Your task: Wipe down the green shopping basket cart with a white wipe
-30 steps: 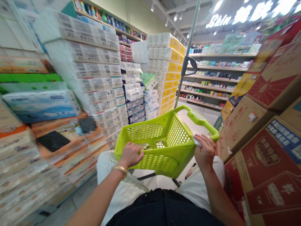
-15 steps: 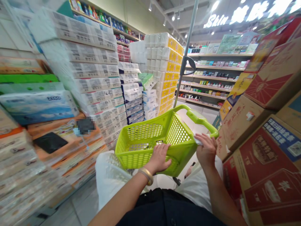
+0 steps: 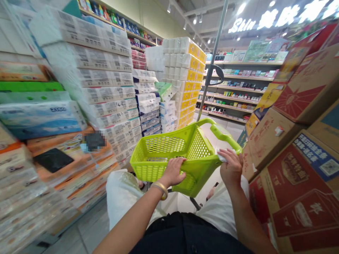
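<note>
A lime green plastic shopping basket (image 3: 161,148) on a wheeled frame stands tilted in front of me in a shop aisle. My left hand (image 3: 173,171), with a gold bangle on the wrist, grips the basket's near rim with its fingers curled over the edge. My right hand (image 3: 231,165) is closed on a small white cloth or tissue (image 3: 221,156) pressed against the basket's green handle (image 3: 225,135). The basket looks empty inside. My white trousers and dark top fill the bottom of the view.
Stacked packs of tissue and toilet paper (image 3: 106,88) line the left side. Red and brown cardboard boxes (image 3: 299,148) are piled on the right. A grey metal pole (image 3: 212,60) rises behind the basket. Shelves of small goods (image 3: 235,95) stand at the back.
My left hand has slid from the basket's left near corner to the middle of the near rim. The basket has tipped and shifted a little. My right hand stays at the handle.
</note>
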Tool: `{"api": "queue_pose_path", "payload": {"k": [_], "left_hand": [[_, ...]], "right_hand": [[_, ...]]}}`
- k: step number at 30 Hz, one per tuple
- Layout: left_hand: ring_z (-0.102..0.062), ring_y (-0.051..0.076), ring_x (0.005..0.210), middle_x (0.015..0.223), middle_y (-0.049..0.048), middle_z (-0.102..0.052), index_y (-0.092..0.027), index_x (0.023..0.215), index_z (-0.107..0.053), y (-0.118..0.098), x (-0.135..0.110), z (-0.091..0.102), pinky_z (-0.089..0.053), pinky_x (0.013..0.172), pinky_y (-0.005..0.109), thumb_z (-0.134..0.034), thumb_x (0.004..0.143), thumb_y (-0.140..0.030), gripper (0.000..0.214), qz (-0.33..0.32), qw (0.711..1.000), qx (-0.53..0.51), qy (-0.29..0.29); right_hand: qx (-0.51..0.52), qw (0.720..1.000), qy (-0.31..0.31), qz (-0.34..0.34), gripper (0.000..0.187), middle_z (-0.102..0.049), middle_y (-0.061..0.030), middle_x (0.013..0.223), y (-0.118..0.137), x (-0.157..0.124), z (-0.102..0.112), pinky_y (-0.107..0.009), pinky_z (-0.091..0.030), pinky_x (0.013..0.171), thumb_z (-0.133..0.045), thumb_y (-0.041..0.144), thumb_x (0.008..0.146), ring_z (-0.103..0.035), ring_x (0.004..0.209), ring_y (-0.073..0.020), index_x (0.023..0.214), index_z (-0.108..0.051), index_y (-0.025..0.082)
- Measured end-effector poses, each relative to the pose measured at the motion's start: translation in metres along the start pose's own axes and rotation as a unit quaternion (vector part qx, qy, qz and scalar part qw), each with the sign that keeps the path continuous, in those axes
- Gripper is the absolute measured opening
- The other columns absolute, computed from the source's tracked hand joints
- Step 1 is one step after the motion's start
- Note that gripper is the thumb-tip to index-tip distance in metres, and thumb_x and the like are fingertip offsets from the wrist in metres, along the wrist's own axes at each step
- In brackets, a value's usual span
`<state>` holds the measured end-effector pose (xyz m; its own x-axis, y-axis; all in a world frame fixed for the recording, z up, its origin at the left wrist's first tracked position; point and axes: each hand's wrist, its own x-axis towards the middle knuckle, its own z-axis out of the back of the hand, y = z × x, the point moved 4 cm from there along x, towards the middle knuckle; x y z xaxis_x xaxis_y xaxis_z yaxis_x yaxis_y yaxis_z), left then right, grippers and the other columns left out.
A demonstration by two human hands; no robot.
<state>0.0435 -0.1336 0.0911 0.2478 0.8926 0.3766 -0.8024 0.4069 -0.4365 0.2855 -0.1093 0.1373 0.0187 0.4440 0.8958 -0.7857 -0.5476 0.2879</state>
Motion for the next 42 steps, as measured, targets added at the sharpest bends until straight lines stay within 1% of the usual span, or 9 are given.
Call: {"api": "queue_pose_path", "payload": {"k": [4,10,18,26,29,33,36,39,42], "left_hand": [[-0.055,0.028,0.108,0.114,0.0086,-0.062,-0.021,0.120,-0.052,0.005,0.002,0.002,-0.039,0.099,0.044,-0.062,0.071,-0.026,0.051,0.008,1.000,0.017,-0.005],[-0.055,0.027,0.108,0.114,0.0079,-0.062,-0.021,0.121,-0.052,0.012,0.001,0.006,-0.039,0.099,0.044,-0.063,0.071,-0.025,0.051,0.013,1.000,0.018,-0.005],[-0.056,0.026,0.105,0.112,0.0075,-0.063,-0.022,0.121,-0.053,0.014,-0.001,0.012,-0.040,0.097,0.043,-0.062,0.073,-0.026,0.049,0.011,0.999,0.029,-0.019],[-0.054,0.027,0.105,0.112,0.0073,-0.062,-0.024,0.124,-0.053,0.016,-0.009,0.015,-0.038,0.100,0.045,-0.062,0.074,-0.028,0.051,0.001,0.999,0.045,-0.027],[-0.054,0.027,0.105,0.112,0.0077,-0.062,-0.023,0.122,-0.055,0.018,-0.012,0.015,-0.038,0.100,0.045,-0.061,0.075,-0.029,0.048,0.003,0.999,0.038,-0.032],[-0.054,0.027,0.103,0.110,0.0086,-0.062,-0.021,0.119,-0.056,0.017,-0.013,0.015,-0.038,0.098,0.045,-0.061,0.075,-0.029,0.045,0.012,0.998,0.042,-0.036],[-0.054,0.027,0.103,0.110,0.0083,-0.062,-0.022,0.120,-0.056,0.017,-0.015,0.015,-0.038,0.098,0.046,-0.061,0.075,-0.029,0.046,0.013,0.998,0.046,-0.046],[-0.054,0.027,0.105,0.111,0.0085,-0.062,-0.022,0.120,-0.056,0.018,-0.018,0.016,-0.037,0.099,0.046,-0.061,0.075,-0.029,0.046,0.013,0.998,0.042,-0.050],[-0.055,0.027,0.104,0.110,0.0085,-0.063,-0.022,0.120,-0.056,0.019,-0.020,0.016,-0.038,0.098,0.046,-0.059,0.076,-0.029,0.044,0.013,0.998,0.035,-0.054]], "right_hand": [[-0.010,0.999,-0.044,-0.020,0.037,-0.076,-0.0060,0.097,-0.003,0.005,0.006,-0.052,-0.027,0.113,-0.042,0.005,0.077,-0.063,0.109,-0.0256,0.087,-0.074,0.020],[0.035,0.991,0.099,0.077,0.042,-0.075,0.0003,0.105,0.037,-0.019,-0.024,-0.046,-0.016,0.119,-0.043,0.003,0.077,-0.063,0.111,-0.0203,0.098,-0.072,0.025],[-0.007,0.999,-0.045,-0.029,0.038,-0.075,-0.0042,0.099,0.006,0.007,0.013,-0.056,-0.019,0.116,-0.041,0.005,0.078,-0.064,0.109,-0.0256,0.088,-0.074,0.022],[0.040,0.995,0.067,0.062,0.040,-0.075,0.0003,0.102,0.047,-0.018,-0.017,-0.052,-0.008,0.121,-0.043,0.003,0.079,-0.064,0.110,-0.0214,0.094,-0.072,0.027],[0.018,0.999,0.016,0.026,0.038,-0.075,0.0002,0.101,0.033,-0.006,-0.002,-0.056,-0.004,0.120,-0.043,0.005,0.080,-0.065,0.108,-0.0220,0.091,-0.072,0.026],[-0.011,0.998,-0.051,-0.025,0.035,-0.076,-0.0037,0.097,0.018,0.008,0.014,-0.057,-0.013,0.118,-0.042,0.006,0.080,-0.065,0.105,-0.0244,0.085,-0.073,0.022],[0.013,1.000,0.007,0.003,0.038,-0.075,-0.0040,0.100,0.033,-0.002,0.001,-0.052,-0.020,0.118,-0.042,0.004,0.079,-0.064,0.109,-0.0235,0.091,-0.073,0.022],[0.046,0.993,0.084,0.070,0.042,-0.075,-0.0006,0.104,0.052,-0.016,-0.015,-0.047,-0.016,0.120,-0.042,0.002,0.079,-0.064,0.111,-0.0202,0.096,-0.072,0.026],[0.045,0.994,0.078,0.067,0.042,-0.075,0.0003,0.106,0.045,-0.014,-0.012,-0.048,-0.012,0.121,-0.042,0.002,0.080,-0.064,0.111,-0.0194,0.097,-0.072,0.026]]}}
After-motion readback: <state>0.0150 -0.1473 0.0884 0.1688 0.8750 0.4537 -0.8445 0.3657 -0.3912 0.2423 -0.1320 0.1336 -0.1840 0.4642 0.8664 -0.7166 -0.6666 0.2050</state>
